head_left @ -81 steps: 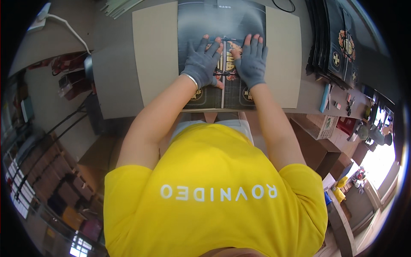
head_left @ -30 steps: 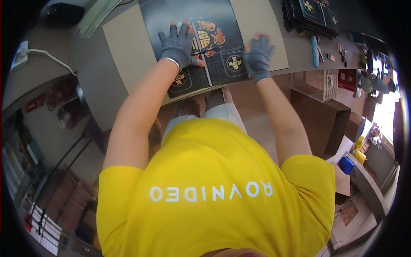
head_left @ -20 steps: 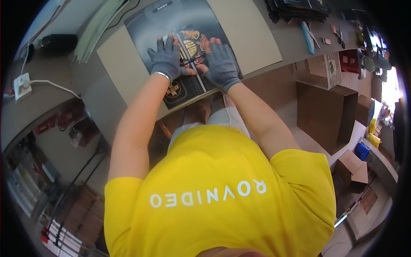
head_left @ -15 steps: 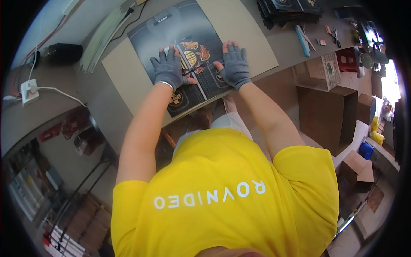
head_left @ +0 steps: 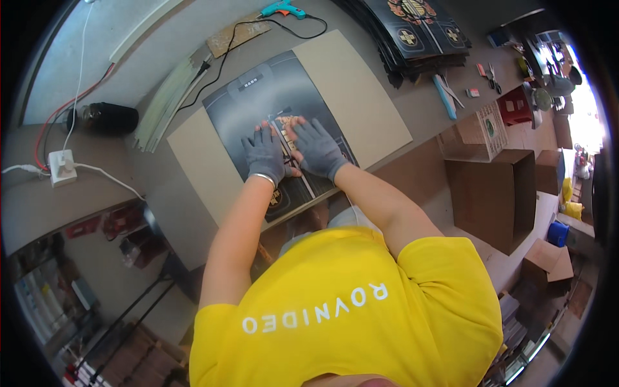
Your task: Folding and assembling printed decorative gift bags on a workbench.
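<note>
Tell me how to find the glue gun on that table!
Start at the big tan board where the two gloved hands press a dark printed sheet. Follow the black cord from the board's far edge toward the far side of the table. It ends at the glue gun, the only bright teal thing there.

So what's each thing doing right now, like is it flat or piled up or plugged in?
Dark printed sheet: flat on the tan board.
Left hand: gloved, pressing the sheet.
Right hand: gloved, pressing the sheet.
Dark printed sheets: piled up.
Glue gun: lying down, cord attached.
White socket: plug in.
</note>
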The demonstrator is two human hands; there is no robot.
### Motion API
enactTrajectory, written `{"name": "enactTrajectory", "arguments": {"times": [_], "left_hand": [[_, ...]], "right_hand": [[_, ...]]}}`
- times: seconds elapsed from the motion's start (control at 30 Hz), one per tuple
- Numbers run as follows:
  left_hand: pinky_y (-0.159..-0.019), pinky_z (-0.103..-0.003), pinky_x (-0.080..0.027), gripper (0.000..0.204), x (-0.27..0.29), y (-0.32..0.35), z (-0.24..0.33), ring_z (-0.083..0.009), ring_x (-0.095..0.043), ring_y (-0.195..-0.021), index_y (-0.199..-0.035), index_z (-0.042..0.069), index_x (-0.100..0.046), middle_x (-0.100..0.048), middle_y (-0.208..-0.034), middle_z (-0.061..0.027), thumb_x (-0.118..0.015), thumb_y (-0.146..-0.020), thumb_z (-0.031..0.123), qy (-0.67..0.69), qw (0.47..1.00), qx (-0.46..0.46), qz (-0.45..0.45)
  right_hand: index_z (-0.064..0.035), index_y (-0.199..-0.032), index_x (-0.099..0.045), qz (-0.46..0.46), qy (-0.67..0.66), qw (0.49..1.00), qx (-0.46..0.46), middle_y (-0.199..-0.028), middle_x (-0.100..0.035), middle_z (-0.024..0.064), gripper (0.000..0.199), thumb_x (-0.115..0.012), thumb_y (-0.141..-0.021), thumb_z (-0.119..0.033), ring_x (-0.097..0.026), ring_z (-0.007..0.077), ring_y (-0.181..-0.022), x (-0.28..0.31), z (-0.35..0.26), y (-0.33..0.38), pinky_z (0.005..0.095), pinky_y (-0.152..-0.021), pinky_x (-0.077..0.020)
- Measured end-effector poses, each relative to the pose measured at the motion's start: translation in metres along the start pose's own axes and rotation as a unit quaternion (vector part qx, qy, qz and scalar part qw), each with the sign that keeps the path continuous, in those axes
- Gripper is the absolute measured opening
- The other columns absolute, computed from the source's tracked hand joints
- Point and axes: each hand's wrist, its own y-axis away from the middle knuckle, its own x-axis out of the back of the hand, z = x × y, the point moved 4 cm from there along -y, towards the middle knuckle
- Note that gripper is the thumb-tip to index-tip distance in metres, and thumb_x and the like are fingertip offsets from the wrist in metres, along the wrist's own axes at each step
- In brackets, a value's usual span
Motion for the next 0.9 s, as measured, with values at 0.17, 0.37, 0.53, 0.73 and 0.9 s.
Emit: {"name": "enactTrajectory", "arguments": {"times": [0.17,0.37,0.53,0.73,0.9], "left_hand": [[-0.114,-0.06,-0.02,0.144,0.0,0.0,0.001,-0.0333,-0.02,-0.15,-0.152,0.0,-0.024,-0.023,-0.161,-0.0186,-0.083,-0.043,0.072,0.034,0.999,0.0,-0.011],[-0.113,-0.061,-0.022,0.141,-0.004,0.003,0.0,-0.0345,-0.015,-0.151,-0.153,-0.003,-0.02,-0.014,-0.162,-0.0199,-0.088,-0.046,0.061,0.101,0.993,0.039,-0.044],[-0.112,-0.062,-0.023,0.137,-0.003,-0.001,0.005,-0.0344,-0.015,-0.151,-0.153,-0.001,-0.019,-0.013,-0.163,-0.0202,-0.089,-0.049,0.054,0.116,0.991,0.048,-0.054],[-0.112,-0.062,-0.024,0.136,0.004,-0.003,0.006,-0.033,-0.016,-0.151,-0.153,-0.001,-0.019,-0.014,-0.163,-0.0193,-0.087,-0.051,0.057,0.087,0.993,0.051,-0.054],[-0.113,-0.06,-0.024,0.139,0.012,-0.009,0.012,-0.033,-0.017,-0.15,-0.154,-0.002,-0.017,-0.018,-0.162,-0.0189,-0.086,-0.05,0.061,0.029,0.994,0.056,-0.091]], "right_hand": [[0.0012,-0.146,-0.04,0.009,-0.021,1.0,0.003,-0.151,-0.038,0.0239,0.075,-0.058,-0.09,-0.045,-0.032,0.036,-0.143,-0.022,0.08,-0.082,0.0496,-0.118,-0.0214],[-0.0009,-0.146,-0.039,0.022,0.054,0.998,-0.026,-0.153,-0.037,0.0203,0.074,-0.053,-0.093,-0.051,-0.03,0.0352,-0.144,-0.035,0.14,-0.19,0.054,-0.116,-0.0219],[-0.0053,-0.148,-0.038,0.059,0.043,0.997,-0.009,-0.153,-0.037,0.0186,0.073,-0.053,-0.093,-0.052,-0.031,0.0334,-0.144,-0.038,0.166,-0.244,0.0556,-0.116,-0.0187],[-0.0066,-0.149,-0.038,0.004,-0.07,0.984,0.163,-0.154,-0.037,0.0176,0.075,-0.054,-0.092,-0.053,-0.031,0.0323,-0.144,-0.03,0.119,-0.15,0.0564,-0.116,-0.0173],[-0.008,-0.147,-0.041,-0.107,-0.035,0.974,0.197,-0.155,-0.037,0.0135,0.077,-0.056,-0.088,-0.056,-0.031,0.0292,-0.145,0.022,0.075,-0.003,0.0565,-0.116,-0.0211]]}}
